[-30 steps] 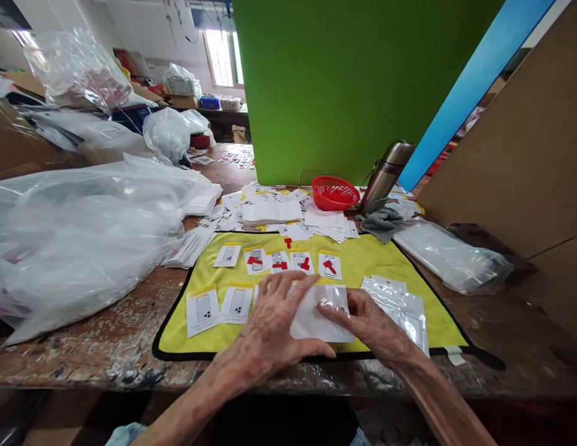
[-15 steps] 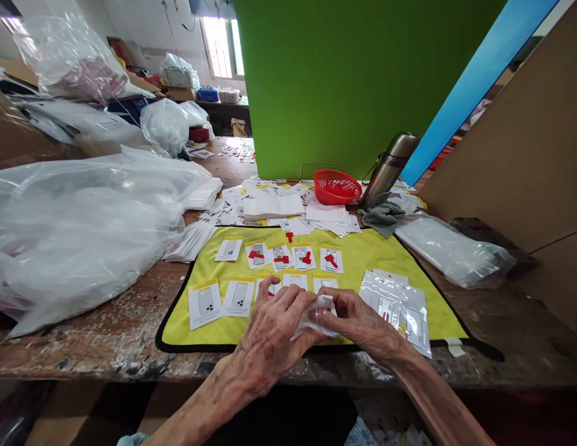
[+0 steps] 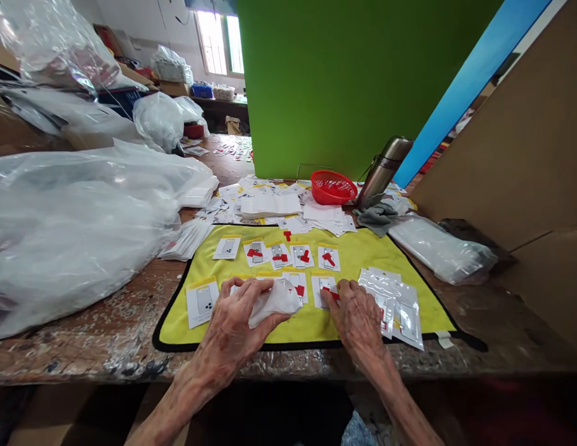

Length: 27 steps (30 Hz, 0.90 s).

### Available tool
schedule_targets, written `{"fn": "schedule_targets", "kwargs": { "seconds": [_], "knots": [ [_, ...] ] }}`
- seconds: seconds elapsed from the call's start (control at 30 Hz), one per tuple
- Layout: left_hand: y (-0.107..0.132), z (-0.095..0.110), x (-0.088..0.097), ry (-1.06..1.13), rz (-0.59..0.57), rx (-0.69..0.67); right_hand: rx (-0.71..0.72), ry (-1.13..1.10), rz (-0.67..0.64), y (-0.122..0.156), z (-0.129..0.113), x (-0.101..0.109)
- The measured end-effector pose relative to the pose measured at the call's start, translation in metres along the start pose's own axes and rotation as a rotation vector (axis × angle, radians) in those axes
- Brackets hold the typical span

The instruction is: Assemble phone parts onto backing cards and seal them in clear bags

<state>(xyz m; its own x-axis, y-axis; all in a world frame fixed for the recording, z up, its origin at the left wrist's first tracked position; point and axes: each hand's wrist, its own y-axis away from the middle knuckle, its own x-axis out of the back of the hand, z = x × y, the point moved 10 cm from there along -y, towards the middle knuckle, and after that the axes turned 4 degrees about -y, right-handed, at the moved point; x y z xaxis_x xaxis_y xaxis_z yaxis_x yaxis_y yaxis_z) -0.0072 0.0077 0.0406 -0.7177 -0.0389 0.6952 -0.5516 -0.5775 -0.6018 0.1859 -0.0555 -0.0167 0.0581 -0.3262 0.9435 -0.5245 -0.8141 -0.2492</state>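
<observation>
While gripping a crumpled white pouch (image 3: 273,306) between the thumb and fingers of the left hand (image 3: 235,317), partly covering a near row of printed cards (image 3: 202,303) on the yellow mat (image 3: 288,334), have the right hand (image 3: 357,317) bent over the rightmost near card (image 3: 317,296). Have the thumb there at a red piece (image 3: 333,295), partly hidden; cannot tell whether gripping it or only touching. Just right of that hand, see overlapping glossy packets (image 3: 406,313). Beyond, see five far cards (image 3: 227,248), with red pieces (image 3: 280,257) on four. Farther back on the worktop (image 3: 88,347), see a red basket (image 3: 333,191) and steel flask (image 3: 383,173).
</observation>
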Motion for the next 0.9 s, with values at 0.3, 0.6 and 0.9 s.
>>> {"fn": "schedule_targets", "kwargs": {
  "seconds": [0.3,0.6,0.9],
  "knots": [
    [0.008,0.003,-0.006,0.002,-0.023,-0.041,-0.140,-0.329,0.057,-0.001,0.002,-0.009],
    [0.005,0.005,-0.016,-0.011,-0.095,-0.022,-0.127,-1.050,-0.237,0.001,-0.005,0.012],
    [0.001,0.011,-0.033,-0.014,-0.222,-0.045,-0.001,-1.099,-0.671,0.011,-0.024,0.023]
  ]
}}
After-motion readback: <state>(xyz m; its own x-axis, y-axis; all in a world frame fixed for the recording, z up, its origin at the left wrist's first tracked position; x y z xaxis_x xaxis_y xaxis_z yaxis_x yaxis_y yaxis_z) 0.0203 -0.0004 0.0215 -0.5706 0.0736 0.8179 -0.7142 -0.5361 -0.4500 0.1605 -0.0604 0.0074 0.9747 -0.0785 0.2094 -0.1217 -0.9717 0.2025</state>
